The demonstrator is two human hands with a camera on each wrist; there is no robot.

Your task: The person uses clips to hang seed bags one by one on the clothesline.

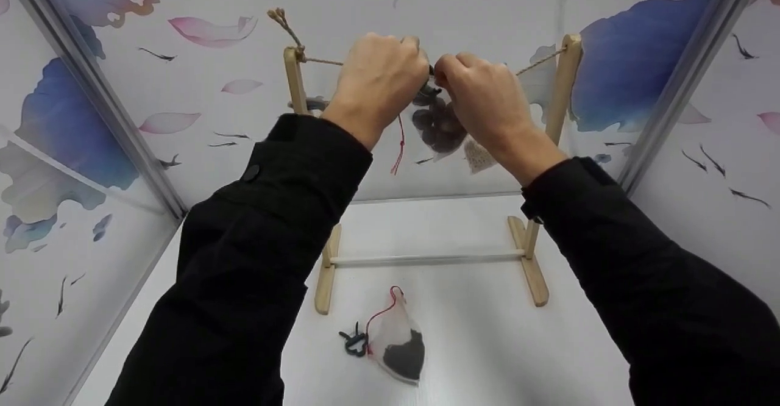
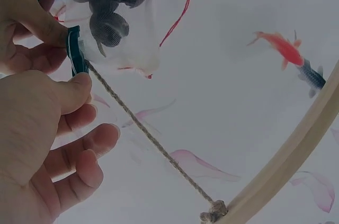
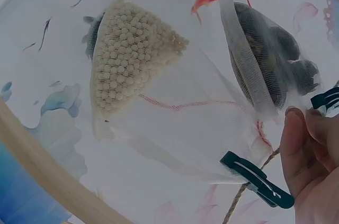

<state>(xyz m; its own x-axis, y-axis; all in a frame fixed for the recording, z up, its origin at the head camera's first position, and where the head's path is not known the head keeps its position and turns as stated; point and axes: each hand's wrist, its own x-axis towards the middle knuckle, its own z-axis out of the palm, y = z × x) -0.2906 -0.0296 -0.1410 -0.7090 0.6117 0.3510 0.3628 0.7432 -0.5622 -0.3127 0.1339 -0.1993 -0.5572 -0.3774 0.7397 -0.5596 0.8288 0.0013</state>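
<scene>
Both hands work at a rope [image 2: 151, 136] strung between two wooden posts. My left hand [image 1: 384, 80] pinches a dark green clip [image 2: 76, 52] on the rope between thumb and index finger, its other fingers loosely bent. Beside it, my right hand [image 1: 490, 98] pinches the gathered top of a mesh bag [image 1: 440, 127] of dark round pieces, fingertips right at the clip. This bag hangs below the hands. Next to it hangs a mesh bag of white beads [image 3: 127, 54], fastened to the rope by another green clip [image 3: 257, 179]. The right fingertips are partly hidden in the head view.
On the white table [image 1: 475, 333] lies a mesh bag with black contents [image 1: 402, 354] and a red drawstring, beside dark clips [image 1: 354, 342]. The wooden stand has a left post [image 1: 295, 83], a right post [image 1: 563, 89] and a low crossbar [image 1: 426, 259]. Patterned panels enclose the space.
</scene>
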